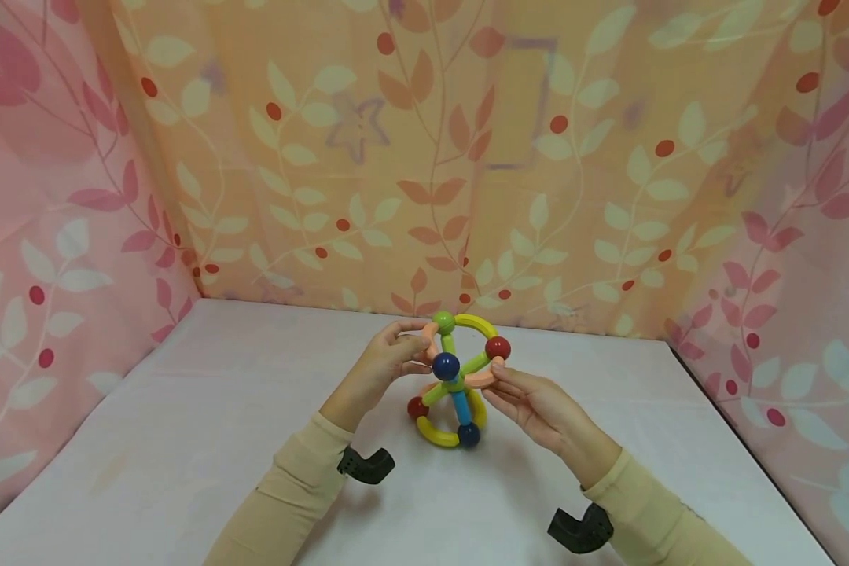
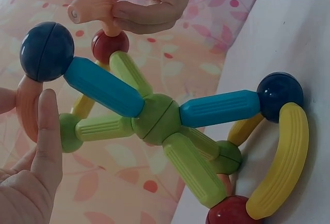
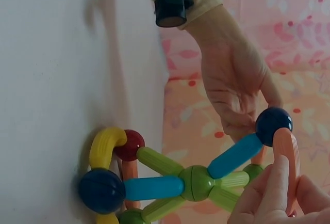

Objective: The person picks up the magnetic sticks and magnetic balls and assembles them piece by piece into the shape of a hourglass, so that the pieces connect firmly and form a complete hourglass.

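Observation:
A magnetic stick-and-ball model (image 1: 455, 383) stands on the table, with a green ball (image 2: 156, 119) at its center and blue and green sticks radiating from it. My left hand (image 1: 389, 354) pinches a curved orange stick (image 2: 28, 108) between the upper dark blue ball (image 1: 446, 366) and a green ball (image 1: 443, 322). On the other side, my right hand (image 1: 541, 413) pinches another curved orange stick (image 3: 287, 157). One end of it is at the upper red ball (image 1: 498, 348); in the left wrist view its other end points out free, and the right wrist view shows it overlapping the dark blue ball.
Yellow curved sticks (image 1: 439, 434) join balls around the model's base, including a lower red ball (image 1: 417, 408) and a dark blue one. White cloth covers the table (image 1: 205, 409). Floral curtains (image 1: 424, 157) enclose the back and sides. Each wrist carries a black camera mount (image 1: 582, 530).

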Demonstrator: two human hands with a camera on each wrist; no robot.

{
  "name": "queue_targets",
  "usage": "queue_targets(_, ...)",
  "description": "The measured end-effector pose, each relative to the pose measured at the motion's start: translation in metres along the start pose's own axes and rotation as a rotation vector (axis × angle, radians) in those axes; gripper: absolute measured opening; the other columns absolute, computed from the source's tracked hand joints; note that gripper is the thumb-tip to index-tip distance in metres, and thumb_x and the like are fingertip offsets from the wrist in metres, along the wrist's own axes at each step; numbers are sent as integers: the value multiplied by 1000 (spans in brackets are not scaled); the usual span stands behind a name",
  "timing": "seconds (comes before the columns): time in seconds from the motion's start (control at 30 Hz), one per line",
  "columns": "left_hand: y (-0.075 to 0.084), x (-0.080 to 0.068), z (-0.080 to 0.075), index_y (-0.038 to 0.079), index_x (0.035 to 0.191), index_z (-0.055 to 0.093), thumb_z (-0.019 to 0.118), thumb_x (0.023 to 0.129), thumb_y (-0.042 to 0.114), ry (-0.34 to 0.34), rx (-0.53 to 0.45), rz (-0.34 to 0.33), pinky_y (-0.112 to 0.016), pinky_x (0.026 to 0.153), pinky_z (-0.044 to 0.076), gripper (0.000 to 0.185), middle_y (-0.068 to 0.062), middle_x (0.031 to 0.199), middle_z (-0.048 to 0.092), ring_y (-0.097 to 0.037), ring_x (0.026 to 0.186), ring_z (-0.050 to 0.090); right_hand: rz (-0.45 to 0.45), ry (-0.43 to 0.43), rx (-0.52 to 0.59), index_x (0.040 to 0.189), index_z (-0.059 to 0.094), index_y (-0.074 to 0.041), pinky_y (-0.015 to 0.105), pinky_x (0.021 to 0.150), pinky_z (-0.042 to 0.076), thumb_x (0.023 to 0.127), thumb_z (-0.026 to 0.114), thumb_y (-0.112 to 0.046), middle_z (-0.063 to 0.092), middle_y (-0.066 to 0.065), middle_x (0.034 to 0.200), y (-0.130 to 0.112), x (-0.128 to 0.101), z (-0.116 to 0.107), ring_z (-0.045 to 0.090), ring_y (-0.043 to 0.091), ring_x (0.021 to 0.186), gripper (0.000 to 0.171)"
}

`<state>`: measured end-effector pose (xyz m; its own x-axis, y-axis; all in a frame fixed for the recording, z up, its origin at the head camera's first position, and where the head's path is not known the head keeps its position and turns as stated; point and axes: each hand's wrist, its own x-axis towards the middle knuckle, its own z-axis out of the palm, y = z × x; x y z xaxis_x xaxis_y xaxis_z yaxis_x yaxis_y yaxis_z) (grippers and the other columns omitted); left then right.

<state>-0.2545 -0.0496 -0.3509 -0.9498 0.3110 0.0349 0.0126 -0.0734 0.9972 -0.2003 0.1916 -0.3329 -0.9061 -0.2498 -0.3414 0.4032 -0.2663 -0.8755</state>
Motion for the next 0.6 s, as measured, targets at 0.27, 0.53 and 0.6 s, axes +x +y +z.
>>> queue_targets(0.27, 1, -1, 1, 7, 139, 46, 60, 99, 24, 4, -3, -4, -32, 89, 59, 46, -3, 98, 67, -15, 88, 66, -14, 33, 79, 132, 59, -6, 22, 90, 56, 97, 64, -23, 72, 3, 106, 3, 0, 7, 72, 13, 100, 39)
queue_targets(0.53, -1, 1, -1, 8, 139, 46, 60, 99, 24, 3, -3, -9, -33, 91, 58, 45, -6, 103, 67, -17, 89, 67, -13, 75, 118, 138, 49, -4, 22, 88, 56, 97, 64, -21, 69, 4, 105, 4, 0, 10, 72, 13, 98, 47)
queue_targets(0.6, -2, 1, -1, 8, 139, 46, 60, 99, 25, -1, -2, -8, -34, 92, 58, 45, -7, 104, 67, -17, 90, 67, -21, 70, 113, 138, 50, -3, 22, 89, 56, 97, 63, -22, 69, 4, 106, 4, 1, 10, 71, 12, 98, 47)
